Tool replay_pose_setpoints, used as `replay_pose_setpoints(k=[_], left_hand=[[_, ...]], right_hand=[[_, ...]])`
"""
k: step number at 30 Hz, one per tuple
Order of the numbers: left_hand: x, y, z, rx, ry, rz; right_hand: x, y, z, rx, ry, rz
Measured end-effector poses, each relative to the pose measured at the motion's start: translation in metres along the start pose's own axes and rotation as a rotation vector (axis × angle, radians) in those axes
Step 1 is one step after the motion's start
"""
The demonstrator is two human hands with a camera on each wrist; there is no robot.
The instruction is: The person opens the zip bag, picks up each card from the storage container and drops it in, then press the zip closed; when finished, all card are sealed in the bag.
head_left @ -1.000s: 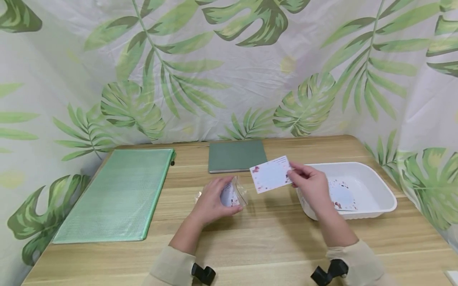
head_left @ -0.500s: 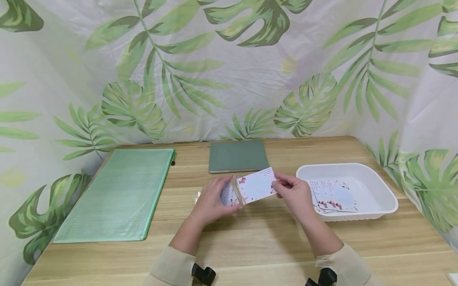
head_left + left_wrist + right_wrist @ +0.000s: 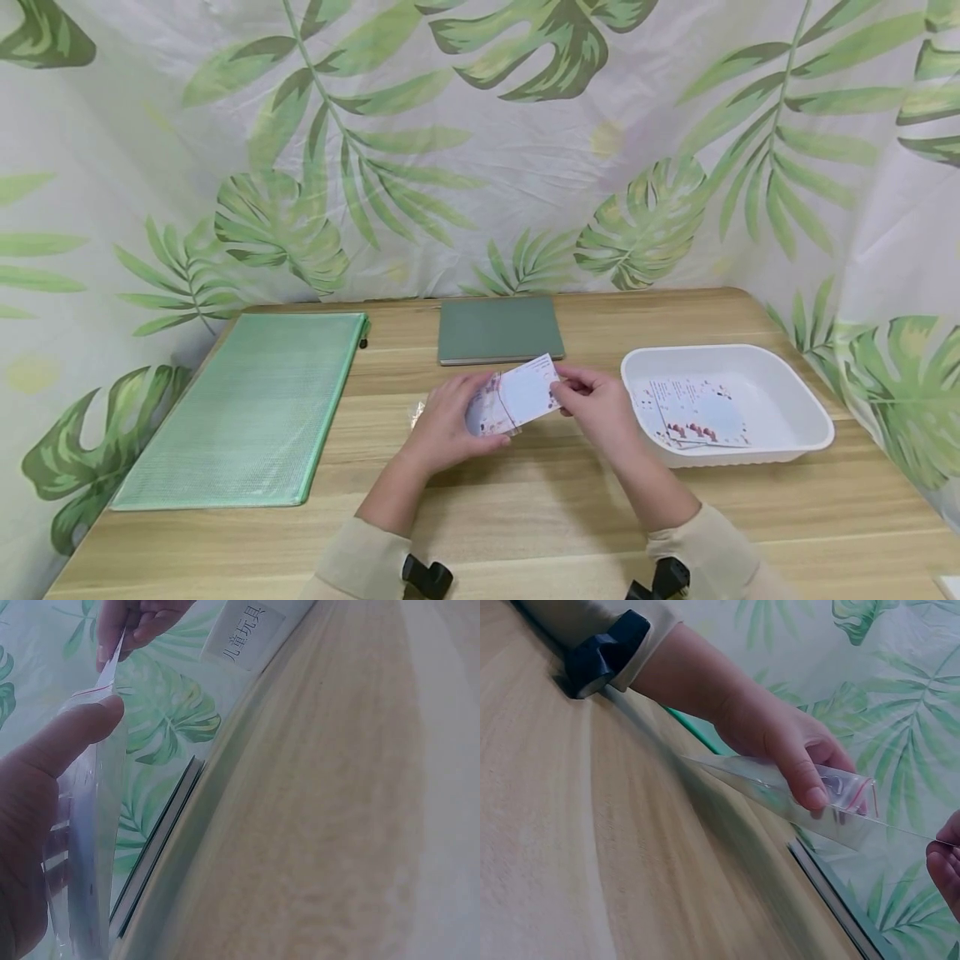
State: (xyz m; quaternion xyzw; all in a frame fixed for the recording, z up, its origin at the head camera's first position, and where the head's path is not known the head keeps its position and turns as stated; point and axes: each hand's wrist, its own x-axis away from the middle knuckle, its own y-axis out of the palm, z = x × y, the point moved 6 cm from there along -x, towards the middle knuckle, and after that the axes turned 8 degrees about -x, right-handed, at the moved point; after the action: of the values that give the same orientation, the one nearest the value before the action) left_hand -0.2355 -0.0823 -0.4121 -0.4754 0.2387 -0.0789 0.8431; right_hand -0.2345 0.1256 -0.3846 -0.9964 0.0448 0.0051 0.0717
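Observation:
My left hand grips a clear zip-top bag with printed cards inside, thumb on the near side and fingers behind. The bag's red-lined mouth faces right. Between the thumb and fingertips of my right hand is the right end of a white card with a pale blue centre and small reddish prints. Its left part lies within the bag's mouth, while the right part sticks out. In the left wrist view the card shows edge-on above the red strip. Both hands are over the middle of the table.
To the right stands a white plastic basin with several similar cards in it. A dark green notebook lies behind the hands. At left is a green mesh zip pouch. Patterned leaf cloth hangs along the table's back.
My right hand has moved left and slightly down, bringing the card from beside the basin to the bag and sliding it partly in. The left hand has stayed nearly in place.

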Motion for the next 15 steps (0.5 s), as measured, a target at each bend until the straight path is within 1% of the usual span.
replay_pose_setpoints(k=[4, 8, 15], left_hand=[[0.000, 0.000, 0.001, 0.014, 0.001, 0.002], [0.001, 0.000, 0.001, 0.020, -0.001, 0.002], [0.001, 0.002, 0.001, 0.017, -0.001, -0.001]], right_hand=[[0.002, 0.010, 0.006, -0.036, 0.003, -0.056], [0.002, 0.018, 0.013, -0.075, 0.005, -0.135], [-0.003, 0.025, 0.020, -0.086, 0.006, -0.280]])
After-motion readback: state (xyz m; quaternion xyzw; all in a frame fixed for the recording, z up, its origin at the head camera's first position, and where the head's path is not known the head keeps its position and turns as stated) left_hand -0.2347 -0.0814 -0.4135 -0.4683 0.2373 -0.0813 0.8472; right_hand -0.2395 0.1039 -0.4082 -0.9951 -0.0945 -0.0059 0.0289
